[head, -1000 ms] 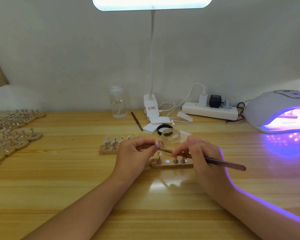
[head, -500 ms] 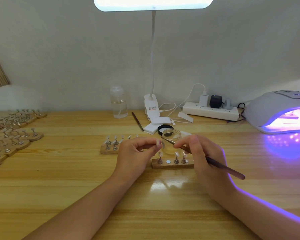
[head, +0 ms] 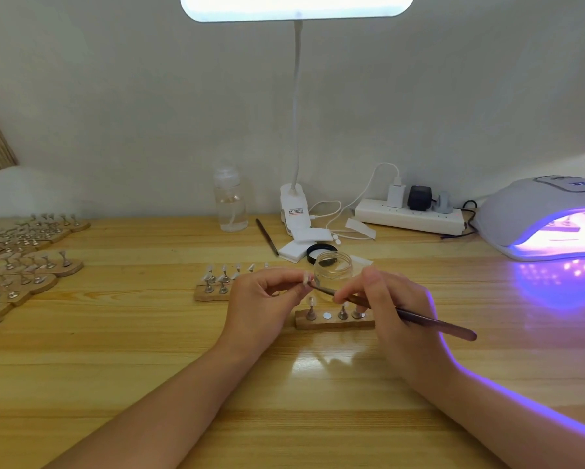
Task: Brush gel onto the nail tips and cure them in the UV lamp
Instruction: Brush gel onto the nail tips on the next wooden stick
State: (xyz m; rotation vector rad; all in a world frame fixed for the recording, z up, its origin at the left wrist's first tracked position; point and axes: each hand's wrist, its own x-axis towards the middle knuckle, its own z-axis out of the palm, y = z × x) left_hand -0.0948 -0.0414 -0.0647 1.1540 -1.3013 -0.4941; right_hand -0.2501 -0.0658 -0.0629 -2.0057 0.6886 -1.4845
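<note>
My left hand (head: 262, 301) pinches a small stand with a pale nail tip (head: 306, 278) between thumb and fingers, above the table. My right hand (head: 390, 308) grips a dark brush (head: 429, 322) like a pen; its bristle end touches the held tip. Just behind stands an open clear gel jar (head: 332, 269). Below the hands lies a wooden holder strip (head: 335, 323) with three tip stands and one bare magnet spot. The UV lamp (head: 534, 211) glows purple at the right, with a holder inside.
A second wooden holder (head: 213, 292) with several tips lies left of my hands. Several more holders (head: 23, 265) crowd the table's left edge. At the back stand a clear bottle (head: 230, 201), a clip desk lamp (head: 292, 204), a power strip (head: 409, 216), a spare brush (head: 266, 236) and white pads (head: 299, 247).
The brush tip came out of the jar's mouth and moved down left onto the nail tip held in my left hand. My left hand has barely moved.
</note>
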